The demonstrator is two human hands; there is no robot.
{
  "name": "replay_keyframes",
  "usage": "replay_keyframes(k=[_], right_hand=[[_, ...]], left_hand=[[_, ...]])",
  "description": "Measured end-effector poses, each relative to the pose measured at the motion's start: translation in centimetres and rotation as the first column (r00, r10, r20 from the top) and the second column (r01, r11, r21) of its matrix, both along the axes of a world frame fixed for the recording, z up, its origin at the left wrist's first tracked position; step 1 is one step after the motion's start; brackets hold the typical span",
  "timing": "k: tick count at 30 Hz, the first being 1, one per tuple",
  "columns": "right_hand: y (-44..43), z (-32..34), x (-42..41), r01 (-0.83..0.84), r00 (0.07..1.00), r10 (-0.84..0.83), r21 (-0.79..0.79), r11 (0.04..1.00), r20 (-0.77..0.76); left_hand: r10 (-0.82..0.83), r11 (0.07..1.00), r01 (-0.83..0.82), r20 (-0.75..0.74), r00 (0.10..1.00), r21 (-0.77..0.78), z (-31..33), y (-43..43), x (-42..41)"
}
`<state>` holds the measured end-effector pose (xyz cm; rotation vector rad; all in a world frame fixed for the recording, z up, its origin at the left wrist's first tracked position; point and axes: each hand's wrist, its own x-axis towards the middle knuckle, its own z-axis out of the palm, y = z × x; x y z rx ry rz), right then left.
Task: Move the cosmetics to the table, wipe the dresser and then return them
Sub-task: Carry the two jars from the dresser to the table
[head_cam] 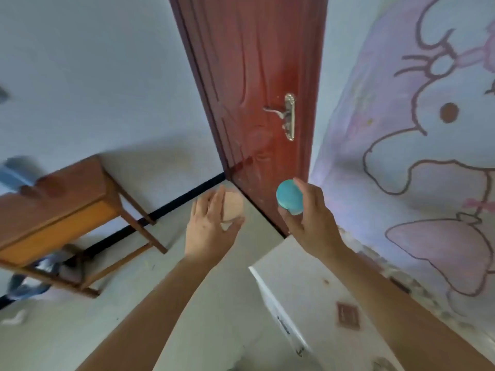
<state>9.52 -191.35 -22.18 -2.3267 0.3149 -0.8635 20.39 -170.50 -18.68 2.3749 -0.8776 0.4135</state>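
Two hands are up in front of one red door (pixel 254 62). The right hand (pixel 308 218) grips one blue round jar (pixel 289 199), low against the door. The left hand (pixel 206 226) holds one pink round box (pixel 233 207), just left of the door. One wooden surface (pixel 67 199) stands well left of the door.

Teal jar (pixel 288 196) gripped in right hand (pixel 308 223), frame centre; pink round case (pixel 233 207) held in left hand (pixel 207 226) beside it. Wooden desk (pixel 61 207) seen at left, red door (pixel 251 76) above.
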Motion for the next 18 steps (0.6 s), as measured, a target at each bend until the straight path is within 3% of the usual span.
replay_keyframes(k=[9, 18], right_hand=[[22.7, 3.9, 20.2, -0.345, 0.923, 0.370, -0.199, 0.917, 0.106], [40.0, 4.5, 34.4, -0.564, 0.805, 0.591, -0.259, 0.784, 0.037]], left_hand=[[0.403, 0.915, -0.402, 0.029, 0.915, -0.038, 2.9, 26.3, 11.4], [0.565, 0.825, -0.563, 0.036, 0.824, -0.045, 3.2, 42.6, 20.7]])
